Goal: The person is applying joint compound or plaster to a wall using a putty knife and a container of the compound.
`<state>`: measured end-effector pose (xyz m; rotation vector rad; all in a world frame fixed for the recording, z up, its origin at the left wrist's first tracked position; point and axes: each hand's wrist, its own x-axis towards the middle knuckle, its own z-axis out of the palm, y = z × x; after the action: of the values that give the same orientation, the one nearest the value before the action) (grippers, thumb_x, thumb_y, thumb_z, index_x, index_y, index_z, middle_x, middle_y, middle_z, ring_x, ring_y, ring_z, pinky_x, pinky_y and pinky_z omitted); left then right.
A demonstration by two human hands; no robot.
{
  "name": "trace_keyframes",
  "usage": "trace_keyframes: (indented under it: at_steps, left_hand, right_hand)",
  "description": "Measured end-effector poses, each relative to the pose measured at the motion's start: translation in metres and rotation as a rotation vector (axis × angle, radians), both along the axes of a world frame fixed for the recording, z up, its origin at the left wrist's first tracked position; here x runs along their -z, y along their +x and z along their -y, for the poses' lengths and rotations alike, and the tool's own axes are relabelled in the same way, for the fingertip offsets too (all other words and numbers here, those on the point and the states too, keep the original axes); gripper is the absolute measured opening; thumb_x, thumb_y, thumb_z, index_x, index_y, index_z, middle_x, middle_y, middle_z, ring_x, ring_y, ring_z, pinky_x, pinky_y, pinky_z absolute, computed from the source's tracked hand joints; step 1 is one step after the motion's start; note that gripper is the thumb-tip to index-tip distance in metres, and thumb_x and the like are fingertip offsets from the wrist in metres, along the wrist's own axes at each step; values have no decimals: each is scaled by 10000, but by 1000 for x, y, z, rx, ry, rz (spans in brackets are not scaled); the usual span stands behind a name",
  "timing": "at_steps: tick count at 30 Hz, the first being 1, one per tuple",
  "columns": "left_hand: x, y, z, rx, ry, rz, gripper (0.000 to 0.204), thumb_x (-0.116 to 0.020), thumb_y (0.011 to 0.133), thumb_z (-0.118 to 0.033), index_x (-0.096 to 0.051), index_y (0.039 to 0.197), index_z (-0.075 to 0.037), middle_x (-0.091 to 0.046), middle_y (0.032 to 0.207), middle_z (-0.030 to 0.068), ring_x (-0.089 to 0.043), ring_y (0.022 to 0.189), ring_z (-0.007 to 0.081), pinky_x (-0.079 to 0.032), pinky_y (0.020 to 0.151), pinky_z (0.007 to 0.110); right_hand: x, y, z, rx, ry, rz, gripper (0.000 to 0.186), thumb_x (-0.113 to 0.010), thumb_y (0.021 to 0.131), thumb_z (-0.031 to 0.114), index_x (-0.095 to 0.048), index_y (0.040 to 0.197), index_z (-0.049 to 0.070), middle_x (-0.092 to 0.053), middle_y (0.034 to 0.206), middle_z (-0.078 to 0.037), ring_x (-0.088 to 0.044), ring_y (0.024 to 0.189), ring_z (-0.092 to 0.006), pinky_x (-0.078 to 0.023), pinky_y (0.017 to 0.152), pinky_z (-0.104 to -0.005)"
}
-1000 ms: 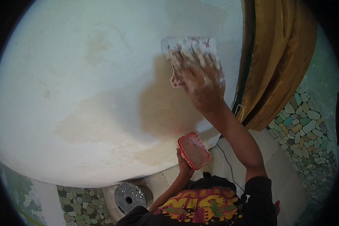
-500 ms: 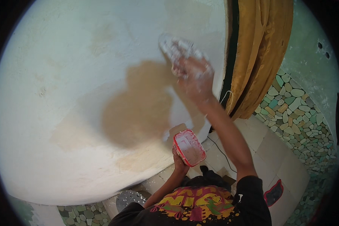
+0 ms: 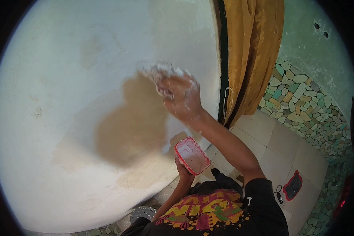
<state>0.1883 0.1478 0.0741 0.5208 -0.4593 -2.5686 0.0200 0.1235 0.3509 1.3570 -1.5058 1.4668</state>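
My right hand [image 3: 181,96], blurred and smeared with white, is closed on a white-caked rag [image 3: 167,74]. The rag is at the pale wall [image 3: 67,78] in front of me; contact is hard to confirm through the blur. Below it, my left hand [image 3: 183,171] grips a red-rimmed plastic tub [image 3: 192,157] by its left side. The tub is tilted toward me, its inside coated with whitish-pink paint or paste. A brown shadow covers the middle of the wall.
Orange-brown curtains [image 3: 249,51] hang just right of the wall's edge. Beyond them stands a green wall with pebble cladding [image 3: 299,94]. On the tiled floor [image 3: 279,145] lie a red-edged dark mat [image 3: 293,185] and a short cable [image 3: 279,194]. A grey speckled round object [image 3: 143,212] sits at lower left.
My right hand and the rag have moved down and left over the wall. The whole view has shifted too. My left hand still holds the tub at about the same place.
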Motion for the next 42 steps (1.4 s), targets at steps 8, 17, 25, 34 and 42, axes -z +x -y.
trace_keyframes:
  at_steps: [8, 17, 25, 34, 42]
  left_hand:
    - [5, -4, 0, -4, -51, -7, 652, -408, 936, -594, -388, 1419, -157, -475, 1390, 84, -463, 1264, 300, -365, 1070, 508]
    - [22, -1, -2, -50, 84, -2, 712, -442, 905, -635, -388, 1417, -143, -477, 1383, 95, -460, 1261, 310, -355, 1074, 515]
    - [19, -12, -2, -47, 6, 62, 686, -366, 941, -620, -383, 1415, -125, -465, 1394, 111, -446, 1277, 308, -358, 1079, 507]
    - [24, -14, -6, -79, 41, 24, 697, -430, 911, -634, -408, 1403, -141, -491, 1369, 87, -471, 1245, 299, -370, 1062, 509]
    - [28, -20, -12, -179, 66, -32, 687, -433, 911, -630, -419, 1398, -145, -493, 1371, 77, -466, 1255, 293, -364, 1068, 506]
  right_hand:
    - [-11, -108, -32, 67, -235, -204, 461, -597, 612, -2, -657, 1068, 10, -655, 1020, -181, -623, 880, -342, -494, 783, -394]
    - [16, -78, -32, 190, -54, -135, 397, -608, 651, 3, -654, 1045, -11, -647, 1049, -202, -602, 906, -388, -498, 796, -411]
    - [-22, -62, -36, 174, -69, 132, 507, -667, 618, -12, -643, 1121, 38, -650, 1101, -160, -619, 977, -342, -504, 833, -424]
    - [-13, -42, -21, -785, -301, 345, 512, -641, 683, 64, -620, 1193, 105, -665, 1104, -132, -654, 922, -276, -542, 777, -357]
    - [-97, -69, -54, -53, -270, -217, 367, -546, 737, -112, -697, 1048, 12, -699, 1005, -142, -682, 880, -252, -525, 809, -297]
